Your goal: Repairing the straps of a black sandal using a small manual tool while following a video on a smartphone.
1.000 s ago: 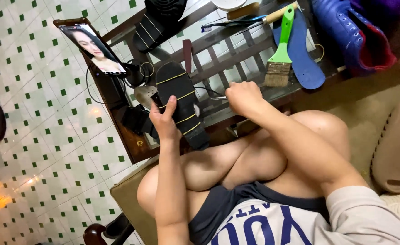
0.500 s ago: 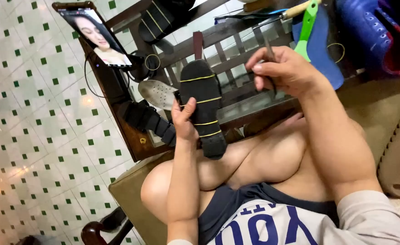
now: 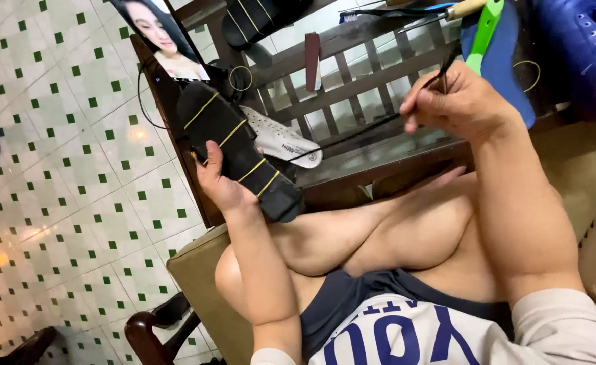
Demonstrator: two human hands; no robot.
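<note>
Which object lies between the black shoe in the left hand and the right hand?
In the head view, a white insole lies on the slatted table, between the black shoe in the left hand and the right hand.

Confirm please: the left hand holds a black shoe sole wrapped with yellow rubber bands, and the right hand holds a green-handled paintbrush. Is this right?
Not quite. The left hand does hold the black sole with yellow bands, but the right hand pinches a thin dark tool, not the paintbrush. The green-handled paintbrush lies untouched on the wooden bench, as the head view shows.
</note>
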